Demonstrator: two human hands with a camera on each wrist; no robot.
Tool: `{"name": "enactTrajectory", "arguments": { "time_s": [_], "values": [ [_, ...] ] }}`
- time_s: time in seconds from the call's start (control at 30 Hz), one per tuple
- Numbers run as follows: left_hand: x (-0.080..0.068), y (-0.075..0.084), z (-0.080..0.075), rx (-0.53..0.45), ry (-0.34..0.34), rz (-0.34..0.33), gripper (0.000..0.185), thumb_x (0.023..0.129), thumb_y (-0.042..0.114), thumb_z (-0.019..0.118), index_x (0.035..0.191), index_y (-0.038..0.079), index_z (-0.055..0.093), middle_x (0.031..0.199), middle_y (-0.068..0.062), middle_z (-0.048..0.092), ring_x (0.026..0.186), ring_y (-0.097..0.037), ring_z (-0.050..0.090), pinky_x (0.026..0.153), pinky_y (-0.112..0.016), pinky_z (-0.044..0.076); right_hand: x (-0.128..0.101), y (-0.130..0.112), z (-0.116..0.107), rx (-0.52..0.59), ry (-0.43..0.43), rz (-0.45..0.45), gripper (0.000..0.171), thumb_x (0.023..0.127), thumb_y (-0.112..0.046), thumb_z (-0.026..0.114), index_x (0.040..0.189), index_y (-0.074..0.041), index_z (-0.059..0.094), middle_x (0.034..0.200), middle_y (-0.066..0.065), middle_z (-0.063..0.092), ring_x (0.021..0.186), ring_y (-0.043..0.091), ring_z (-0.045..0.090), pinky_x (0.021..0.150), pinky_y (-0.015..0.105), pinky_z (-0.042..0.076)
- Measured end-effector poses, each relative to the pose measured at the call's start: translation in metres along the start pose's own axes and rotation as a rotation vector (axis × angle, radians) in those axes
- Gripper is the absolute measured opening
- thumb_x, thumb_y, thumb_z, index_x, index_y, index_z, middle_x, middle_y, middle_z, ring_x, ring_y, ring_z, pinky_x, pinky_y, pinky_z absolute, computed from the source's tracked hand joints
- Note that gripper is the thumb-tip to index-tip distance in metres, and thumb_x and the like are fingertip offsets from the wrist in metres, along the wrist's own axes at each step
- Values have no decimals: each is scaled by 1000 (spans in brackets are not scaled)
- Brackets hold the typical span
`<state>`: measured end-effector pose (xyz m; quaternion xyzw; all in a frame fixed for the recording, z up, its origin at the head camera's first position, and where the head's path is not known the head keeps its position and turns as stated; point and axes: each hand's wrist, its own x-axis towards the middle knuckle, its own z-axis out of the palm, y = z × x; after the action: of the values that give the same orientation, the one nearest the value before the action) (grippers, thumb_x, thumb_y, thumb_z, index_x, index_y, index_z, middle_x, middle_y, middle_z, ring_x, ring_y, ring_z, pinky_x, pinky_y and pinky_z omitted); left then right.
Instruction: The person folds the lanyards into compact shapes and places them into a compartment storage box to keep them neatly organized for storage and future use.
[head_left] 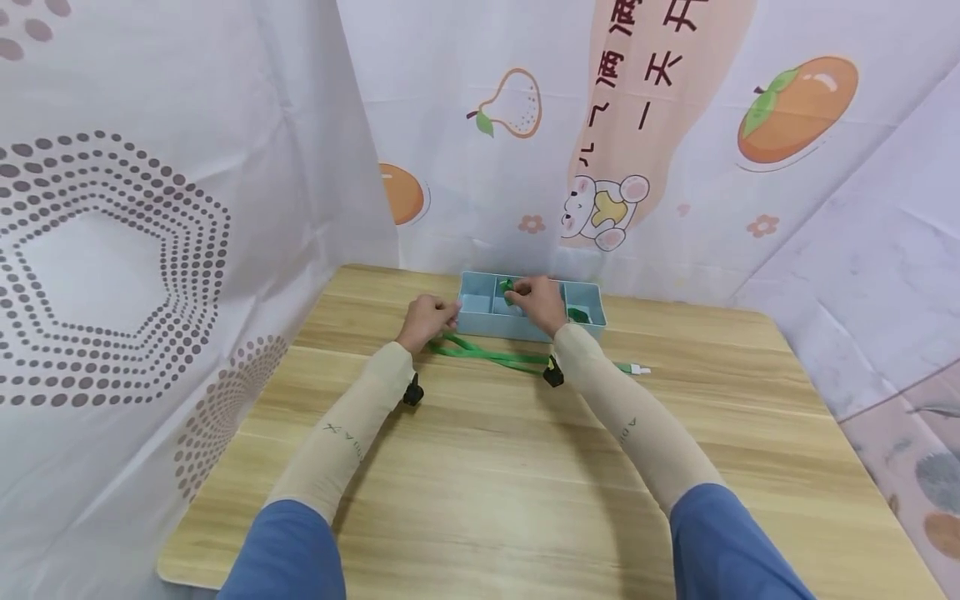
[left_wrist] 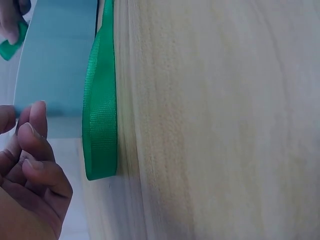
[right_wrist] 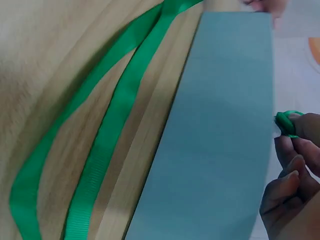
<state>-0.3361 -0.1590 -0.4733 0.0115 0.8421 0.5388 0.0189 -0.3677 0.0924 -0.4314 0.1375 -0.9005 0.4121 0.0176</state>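
Blue sleeves and beige arm covers lowest in the head view, both forearms reaching away over the wooden table [head_left: 525,467]. Beyond the wrists, a green strap [head_left: 491,356] flat on the wood, doubled into a loop, long axis running left to right, parallel to the near wall of a pale blue tray [head_left: 491,323] and just in front of it. Looped end toward the left hand [head_left: 429,319]; other end passing under the right forearm, toward a white plug-like end [head_left: 637,367] on the far side of that arm.

Left hand at the tray's left corner, fingers [left_wrist: 35,145] curled, fingertips at the tray wall; grip on the tray or the strap impossible to tell. Strap loop end just beside this hand, nearer to it than to the other.

Right hand [head_left: 536,300] over the tray's middle compartments, fingertips [right_wrist: 295,145] pinching a small bunch of green strap [right_wrist: 286,122] above the rim. Another bit of green [head_left: 577,315] down in a compartment to the right.

Printed curtains behind and to both sides.
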Motion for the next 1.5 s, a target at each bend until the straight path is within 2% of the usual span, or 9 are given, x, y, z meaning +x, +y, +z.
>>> {"name": "enactTrajectory", "arguments": {
  "time_s": [0.2,0.4,0.63,0.93,1.03,1.13,1.27,1.37,1.5],
  "values": [
    [1,0,5,4,-15,1,37,104,36,64,88,5,75,82,-7,74,76,-20,68,59,-30,51,6,5,1,-123,-25,6,16,99,-23,72,100,-11,82,98,6,76,80,22,62,74,39,50],
    [3,-2,2,22,9,24,36,104,37,64,88,7,75,81,-7,74,77,-21,69,59,-31,50,20,4,8,-295,-35,13,17,99,-23,72,100,-10,83,97,6,76,81,22,66,76,42,55],
    [1,-6,0,-55,-21,6,34,105,34,63,89,7,76,82,-9,74,75,-21,68,58,-30,51,29,5,18,-451,-67,-30,17,98,-19,73,85,-10,81,82,6,75,69,23,65,68,44,57],
    [0,-2,-1,-29,-8,9,35,105,34,63,87,6,75,82,-9,74,75,-22,68,59,-32,52,38,6,21,-545,-72,-25,10,96,-17,76,95,-9,81,95,9,76,78,27,70,73,49,58],
    [1,-2,0,-28,-11,14,34,104,33,64,86,6,76,81,-9,74,73,-22,68,57,-31,51,40,7,23,-600,-63,-25,13,96,-17,74,87,-10,81,86,9,75,73,28,70,68,50,58],
    [2,-3,1,-29,-20,16,35,104,34,65,86,7,76,81,-8,74,72,-21,68,56,-30,50,42,9,26,-668,-56,-35,23,96,-17,71,74,-11,77,73,7,72,64,28,67,61,49,57],
    [3,-5,1,-24,-22,14,36,104,35,64,84,7,75,80,-7,74,70,-21,66,55,-29,49,46,12,29,-767,-47,-84,33,96,-17,70,64,-12,68,61,6,64,57,26,63,56,46,56],
    [4,-6,1,-22,-18,14,37,104,36,64,83,8,75,80,-7,74,68,-21,65,55,-29,49,48,13,31,-832,-52,-137,33,97,-15,70,65,-11,66,58,6,60,54,24,62,55,44,56],
    [5,-8,0,-19,-16,9,38,104,38,64,83,8,75,80,-7,74,68,-21,65,55,-30,49,51,11,34,-857,-91,-175,25,97,-13,69,72,-8,68,61,7,61,56,24,63,57,44,56]
  ]
}}
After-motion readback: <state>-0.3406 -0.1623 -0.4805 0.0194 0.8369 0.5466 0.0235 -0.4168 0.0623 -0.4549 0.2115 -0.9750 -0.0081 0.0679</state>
